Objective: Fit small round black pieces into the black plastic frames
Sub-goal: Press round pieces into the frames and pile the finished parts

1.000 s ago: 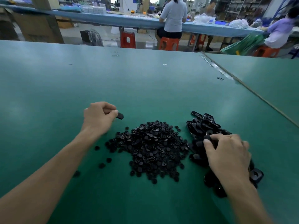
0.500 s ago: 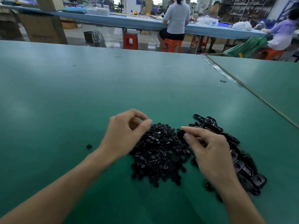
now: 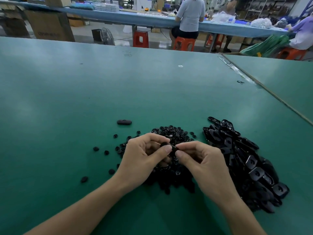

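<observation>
A heap of small round black pieces [image 3: 176,173] lies on the green table [image 3: 67,102], with a few strays to its left. To the right is a pile of black plastic frames [image 3: 243,161]. Both hands meet above the round pieces. My left hand [image 3: 142,158] pinches a small round black piece [image 3: 164,144] between thumb and fingers. My right hand [image 3: 203,160] pinches a black frame [image 3: 173,148] right against it. The two parts touch, and how they sit together is hidden by my fingers. One frame [image 3: 124,122] lies alone behind the heap to the left.
A seam [image 3: 271,94] joins a second green table at the right. Beyond the far edge are red stools [image 3: 140,39], a floor fan [image 3: 106,36], cardboard boxes [image 3: 49,25], and people seated at a long blue bench [image 3: 152,19].
My left hand set a frame down behind the heap, then came in with a round piece. My right hand took a frame from the pile. Both hands now meet over the heap.
</observation>
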A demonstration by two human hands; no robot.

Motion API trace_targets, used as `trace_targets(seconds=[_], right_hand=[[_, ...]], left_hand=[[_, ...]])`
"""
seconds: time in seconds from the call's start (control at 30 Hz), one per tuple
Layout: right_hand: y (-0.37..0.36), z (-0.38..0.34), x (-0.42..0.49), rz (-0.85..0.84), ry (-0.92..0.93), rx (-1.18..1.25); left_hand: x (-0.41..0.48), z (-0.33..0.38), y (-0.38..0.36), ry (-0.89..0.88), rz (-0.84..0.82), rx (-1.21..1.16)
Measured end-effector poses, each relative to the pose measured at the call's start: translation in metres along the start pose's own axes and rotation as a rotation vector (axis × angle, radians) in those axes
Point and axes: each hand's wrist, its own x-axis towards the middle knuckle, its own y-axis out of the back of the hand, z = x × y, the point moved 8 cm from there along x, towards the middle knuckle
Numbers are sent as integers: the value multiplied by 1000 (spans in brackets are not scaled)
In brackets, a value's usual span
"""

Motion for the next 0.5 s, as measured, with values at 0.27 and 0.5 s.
trace_targets(seconds=[0.27, 0.5], right_hand=[[7, 7, 0, 71, -25, 66], [9, 10, -1, 118, -40, 38]], left_hand=[[6, -9, -1, 30, -45, -65], [7, -14, -1, 50, -42, -100]])
